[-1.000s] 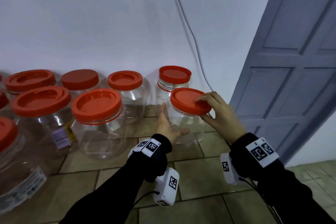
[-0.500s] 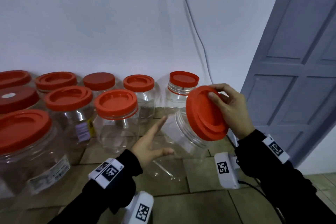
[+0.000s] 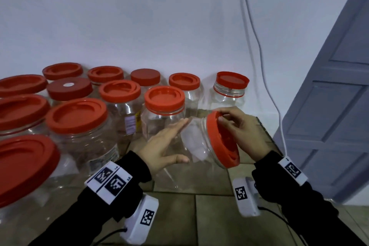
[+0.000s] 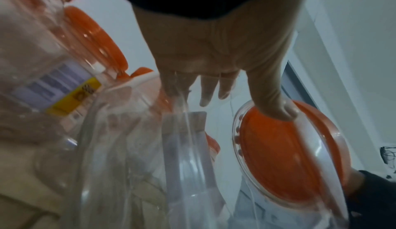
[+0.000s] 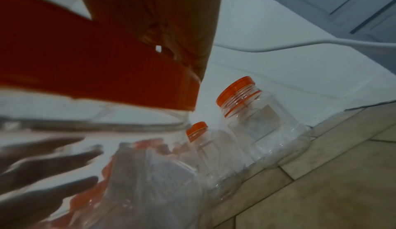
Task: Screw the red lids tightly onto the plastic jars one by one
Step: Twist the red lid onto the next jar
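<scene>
A clear plastic jar (image 3: 194, 146) is held off the floor, tipped on its side with its red lid (image 3: 222, 142) facing right. My left hand (image 3: 169, 146) lies against the jar's body with straight fingers and the thumb underneath. My right hand (image 3: 239, 132) grips the rim of the red lid with curled fingers. In the left wrist view the left thumb presses the jar wall over the lid (image 4: 289, 151). In the right wrist view the lid's ribbed rim (image 5: 96, 73) fills the upper left, with my fingers on it.
Several clear jars with red lids (image 3: 163, 98) stand in rows on the tiled floor (image 3: 199, 215) to the left, along a white wall. One small jar (image 3: 229, 90) stands at the wall behind my hands. A grey door (image 3: 329, 106) and a white cable (image 3: 259, 50) are on the right.
The jar has been lifted from the floor and tipped onto its side, lid to the right. My left hand has moved under its body; my right hand has stayed on the lid.
</scene>
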### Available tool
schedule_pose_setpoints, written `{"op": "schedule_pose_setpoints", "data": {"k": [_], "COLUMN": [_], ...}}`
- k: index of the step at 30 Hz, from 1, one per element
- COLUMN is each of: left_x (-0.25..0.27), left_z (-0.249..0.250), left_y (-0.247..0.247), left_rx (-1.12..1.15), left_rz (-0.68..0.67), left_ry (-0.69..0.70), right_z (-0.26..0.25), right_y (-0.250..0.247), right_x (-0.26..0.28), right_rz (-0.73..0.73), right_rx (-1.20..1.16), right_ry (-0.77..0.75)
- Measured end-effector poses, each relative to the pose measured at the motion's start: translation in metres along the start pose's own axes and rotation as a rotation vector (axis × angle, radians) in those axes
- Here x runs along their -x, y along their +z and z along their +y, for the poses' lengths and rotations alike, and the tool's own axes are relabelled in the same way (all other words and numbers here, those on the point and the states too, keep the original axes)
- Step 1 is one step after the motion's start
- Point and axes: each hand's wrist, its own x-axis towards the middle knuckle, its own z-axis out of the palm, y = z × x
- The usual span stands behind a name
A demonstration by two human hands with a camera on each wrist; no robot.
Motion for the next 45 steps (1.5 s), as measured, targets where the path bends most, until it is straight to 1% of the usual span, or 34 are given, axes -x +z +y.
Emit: {"op": "schedule_pose_setpoints", "data": {"k": [3,5,7,9,10,12,13,14,15,17,19,20,22,24,25,27,28,29,30,31,32,33,35,36,37,38,39,40,41,42,43,44,45], "left_x": [0.009,0.013,0.016,0.017,0.018,0.018,0.018,0.018,0.018,0.019,0.02,0.02,0.021,0.023,0.024,0.028,0.031,0.033,0.035,0.036,0.035,0.035,0.033,0.032,0.032,0.032,0.032,0.032,0.032,0.032,0.032,0.031,0.031], "left_z": [-0.002,-0.004,-0.005,-0.006,-0.006,-0.005,-0.005,-0.005,-0.005,-0.004,-0.004,-0.005,-0.005,-0.007,-0.008,-0.011,-0.012,-0.012,-0.011,-0.011,-0.01,-0.011,-0.013,-0.015,-0.015,-0.016,-0.016,-0.017,-0.017,-0.017,-0.016,-0.016,-0.015], "left_y": [-0.006,-0.007,-0.007,-0.006,-0.006,-0.007,-0.008,-0.008,-0.009,-0.01,-0.01,-0.01,-0.01,-0.009,-0.007,-0.002,0.001,0.004,0.005,0.004,0.003,0.001,-0.002,-0.002,-0.001,0.001,0.002,0.004,0.004,0.004,0.004,0.002,0.001], "left_rx": [-0.041,-0.074,-0.094,-0.106,-0.107,-0.096,-0.091,-0.092,-0.095,-0.092,-0.073,-0.067,-0.073,-0.066,-0.064,-0.099,-0.123,-0.135,-0.128,-0.11,-0.089,-0.071,-0.055,-0.058,-0.067,-0.083,-0.104,-0.123,-0.134,-0.134,-0.125,-0.112,-0.098], "left_rz": [-0.042,-0.058,-0.064,-0.06,-0.052,-0.039,-0.046,-0.06,-0.075,-0.093,-0.092,-0.089,-0.086,-0.068,-0.048,0.004,0.029,0.048,0.058,0.058,0.051,0.043,0.041,0.043,0.046,0.054,0.062,0.067,0.066,0.064,0.06,0.056,0.053], "left_ry": [-0.005,-0.013,-0.005,0.011,0.014,0.019,0.025,0.034,0.042,0.05,0.068,0.077,0.085,0.075,0.067,0.061,0.057,0.049,0.039,0.033,0.035,0.042,0.052,0.055,0.058,0.055,0.047,0.032,0.018,0.014,0.017,0.027,0.038], "right_z": [-0.007,-0.007,-0.01,-0.019,-0.022,-0.032,-0.035,-0.037,-0.037,-0.038,-0.035,-0.035,-0.033,-0.033,-0.033,-0.038,-0.041,-0.042,-0.043,-0.044,-0.046,-0.047,-0.046,-0.046,-0.045,-0.045,-0.047,-0.049,-0.048,-0.047,-0.047,-0.048,-0.049], "right_y": [0.007,0.012,0.011,0.005,0.001,-0.005,-0.006,-0.007,-0.007,-0.009,-0.012,-0.013,-0.015,-0.012,-0.009,0.002,0.005,0.006,0.003,-0.001,-0.007,-0.012,-0.016,-0.013,-0.01,-0.004,0.001,0.005,0.006,0.004,0.0,-0.005,-0.01], "right_x": [0.005,0.009,0.014,0.021,0.026,0.035,0.039,0.043,0.046,0.049,0.049,0.049,0.048,0.048,0.049,0.051,0.052,0.051,0.05,0.048,0.046,0.044,0.04,0.04,0.041,0.041,0.042,0.043,0.043,0.042,0.04,0.038,0.036], "right_rz": [-0.059,-0.099,-0.102,-0.133,-0.191,-0.383,-0.465,-0.516,-0.539,-0.545,-0.557,-0.571,-0.588,-0.575,-0.549,-0.444,-0.418,-0.44,-0.504,-0.581,-0.654,-0.699,-0.697,-0.674,-0.631,-0.562,-0.492,-0.46,-0.466,-0.512,-0.585,-0.648,-0.699], "right_rx": [0.076,0.084,0.151,0.244,0.27,0.309,0.369,0.446,0.515,0.57,0.55,0.541,0.545,0.548,0.526,0.42,0.4,0.41,0.448,0.483,0.515,0.535,0.536,0.534,0.531,0.523,0.492,0.464,0.434,0.433,0.454,0.487,0.517], "right_ry": [-0.077,-0.081,-0.043,0.048,0.122,0.286,0.321,0.316,0.279,0.129,-0.062,-0.131,-0.188,-0.164,-0.097,0.152,0.237,0.278,0.299,0.298,0.253,0.164,-0.01,-0.039,-0.034,0.014,0.106,0.201,0.265,0.302,0.303,0.276,0.193]}}
